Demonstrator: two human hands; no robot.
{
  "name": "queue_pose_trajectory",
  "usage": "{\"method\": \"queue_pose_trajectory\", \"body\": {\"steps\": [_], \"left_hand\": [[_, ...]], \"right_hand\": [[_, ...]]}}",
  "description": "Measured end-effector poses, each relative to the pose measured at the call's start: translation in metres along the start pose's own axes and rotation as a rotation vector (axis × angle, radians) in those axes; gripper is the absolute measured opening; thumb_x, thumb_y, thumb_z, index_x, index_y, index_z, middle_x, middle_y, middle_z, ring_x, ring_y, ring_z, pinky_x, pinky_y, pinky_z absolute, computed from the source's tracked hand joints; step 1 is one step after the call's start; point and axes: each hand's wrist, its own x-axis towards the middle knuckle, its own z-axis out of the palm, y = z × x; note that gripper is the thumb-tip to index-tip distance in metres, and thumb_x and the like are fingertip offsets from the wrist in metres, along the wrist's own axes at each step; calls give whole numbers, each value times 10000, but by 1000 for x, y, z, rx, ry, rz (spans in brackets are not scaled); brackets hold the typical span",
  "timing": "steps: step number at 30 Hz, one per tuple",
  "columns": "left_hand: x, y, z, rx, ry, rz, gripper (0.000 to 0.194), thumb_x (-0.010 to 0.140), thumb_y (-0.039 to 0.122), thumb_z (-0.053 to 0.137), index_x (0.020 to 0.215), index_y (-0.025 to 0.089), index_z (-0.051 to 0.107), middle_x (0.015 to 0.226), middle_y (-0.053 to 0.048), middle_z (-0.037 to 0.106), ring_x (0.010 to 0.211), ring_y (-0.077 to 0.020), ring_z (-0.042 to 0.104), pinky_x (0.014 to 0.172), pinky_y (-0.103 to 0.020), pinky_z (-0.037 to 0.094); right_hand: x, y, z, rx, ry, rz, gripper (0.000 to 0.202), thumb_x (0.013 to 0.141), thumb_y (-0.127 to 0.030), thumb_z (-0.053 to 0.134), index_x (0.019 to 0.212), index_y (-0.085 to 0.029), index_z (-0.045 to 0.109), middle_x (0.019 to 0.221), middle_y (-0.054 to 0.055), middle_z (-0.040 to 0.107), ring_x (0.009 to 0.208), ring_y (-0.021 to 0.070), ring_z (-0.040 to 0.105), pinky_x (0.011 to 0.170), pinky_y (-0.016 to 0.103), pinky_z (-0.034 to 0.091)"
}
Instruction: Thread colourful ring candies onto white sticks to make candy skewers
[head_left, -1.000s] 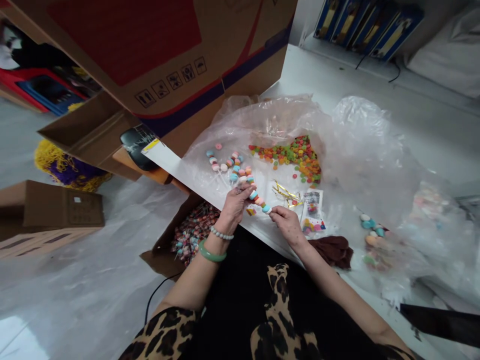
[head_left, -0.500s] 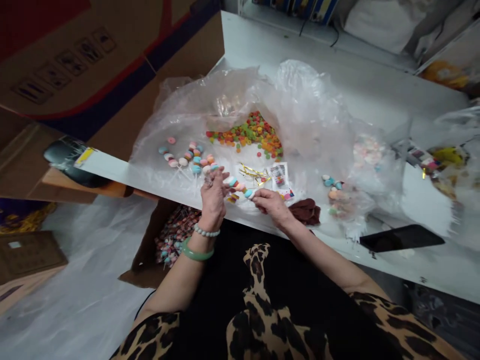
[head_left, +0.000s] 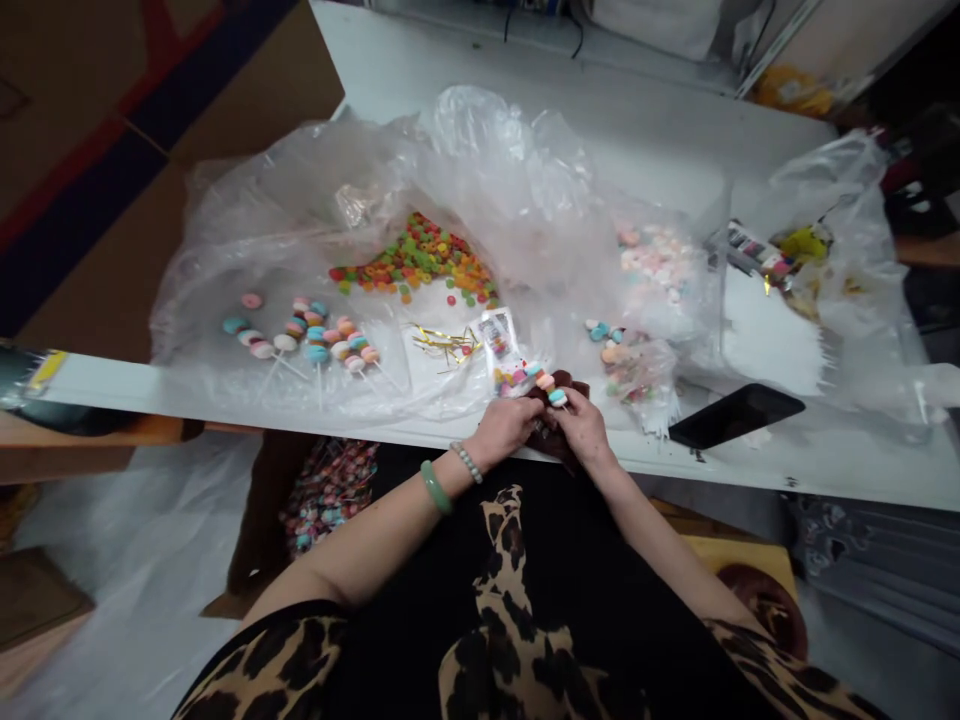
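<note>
A: Hands first, near to far?

B: Your right hand point(head_left: 586, 430) pinches the near end of the candy stick point(head_left: 546, 383). Your left hand point(head_left: 504, 432) is just beside it, fingers curled by the brown cloth point(head_left: 556, 445); whether they grip anything, I cannot tell.

A: And how does the stick lie?

B: Just beyond your fingertips, over the cloth, its long axis slanting away from you and to your left. Your right hand is the nearer one.

A: Past that?

B: The printed sachet point(head_left: 498, 335) comes next, the gold ties point(head_left: 446, 345) lie to its left, and farther off sit the gummy rings point(head_left: 427, 258)
</note>
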Motion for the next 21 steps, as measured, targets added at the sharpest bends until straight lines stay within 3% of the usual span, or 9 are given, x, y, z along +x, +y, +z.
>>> {"method": "queue_pose_trajectory", "body": {"steps": [3,5,7,10,13,17,19,21], "left_hand": [[4,-2,-4,-195,34,-117,175,783,212,601,882,244,740,829,-26,735,795,-186,661,740,-273,479],[0,-3,-7,-419,35,-96,209,766,185,587,880,242,753,844,-18,745,818,-175,668,770,-264,489],[-10,-7,-9,-565,119,-124,233,724,122,571,812,234,755,832,-13,744,820,-162,664,776,-248,492],[-33,-17,-18,-739,353,-377,140,671,115,618,720,206,712,638,13,660,556,-106,578,555,-199,451],[-56,-23,-36,-1117,396,-605,165,716,268,694,856,186,667,538,54,538,370,-66,434,378,-176,308],[-66,-15,-59,-1492,371,-682,274,810,394,651,957,166,613,642,1,614,497,-125,600,467,-218,455],[-62,-6,-64,-1526,464,-643,296,857,405,602,1044,176,595,757,-37,674,608,-159,663,528,-245,498],[-56,5,-65,-1497,592,-582,319,894,417,550,1112,186,577,887,-67,708,716,-180,692,570,-253,510]], "right_hand": [[8,-3,2,-228,24,21,169,718,-388,603,765,-229,637,698,-25,615,699,174,544,650,267,389],[10,-5,1,-264,31,26,132,721,-357,577,728,-229,611,686,-22,607,698,178,542,636,268,371],[10,-5,0,-241,46,15,107,705,-322,558,733,-231,608,692,-22,610,701,181,544,634,269,363],[9,1,-2,-128,71,11,130,670,-286,530,745,-228,619,638,-29,592,648,173,528,608,269,358],[6,7,-8,115,27,40,168,634,-283,537,750,-201,625,546,-47,542,541,142,472,537,254,341],[-5,-6,-20,396,118,-3,178,621,-318,663,708,-174,604,508,-67,475,480,90,395,464,223,284],[-14,-23,-20,533,113,12,264,619,-353,716,791,-167,643,516,-64,480,461,80,379,423,214,225],[-23,-42,-10,609,-20,25,337,655,-408,719,878,-159,674,540,-46,512,434,67,344,398,216,174]]}}
